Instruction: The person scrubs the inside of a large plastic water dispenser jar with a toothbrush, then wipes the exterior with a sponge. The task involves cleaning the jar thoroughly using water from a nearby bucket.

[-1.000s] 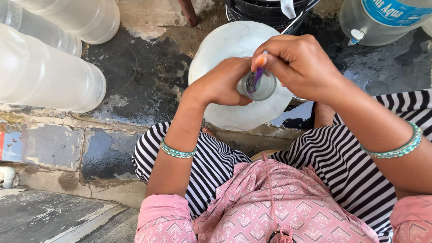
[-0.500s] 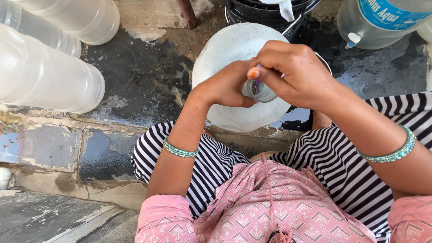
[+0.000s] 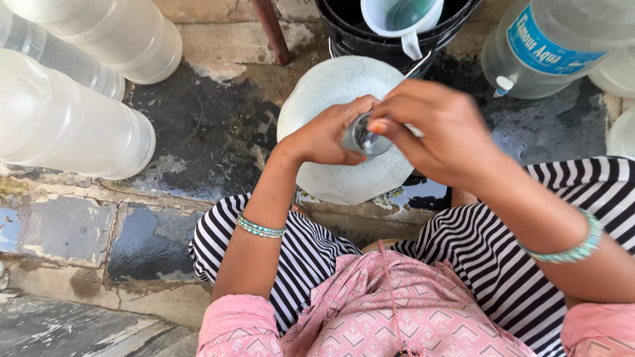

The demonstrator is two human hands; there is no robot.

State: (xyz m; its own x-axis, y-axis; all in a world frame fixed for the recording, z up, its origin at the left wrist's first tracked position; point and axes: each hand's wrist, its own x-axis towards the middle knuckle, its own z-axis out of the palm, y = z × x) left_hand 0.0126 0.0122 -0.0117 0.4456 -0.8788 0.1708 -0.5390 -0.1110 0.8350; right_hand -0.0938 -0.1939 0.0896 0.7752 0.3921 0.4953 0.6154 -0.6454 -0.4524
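From my remote feed, several large translucent water jugs lie on their sides (image 3: pixel 73 125) on the wet stone floor (image 3: pixel 198 139), while one upright water jug (image 3: pixel 324 92) stands between the person's striped-trousered knees, just in front of a black bucket (image 3: pixel 450 26) with a white plastic mug (image 3: pixel 397 16) in it. I see the left hand (image 3: pixel 324 135) wrapped around the jug's neck (image 3: pixel 362 137) at its open mouth. The right hand (image 3: pixel 440 129) is pinched narrow over that mouth, fingertips holding what looks like a small dark tool, though I cannot make it out clearly.
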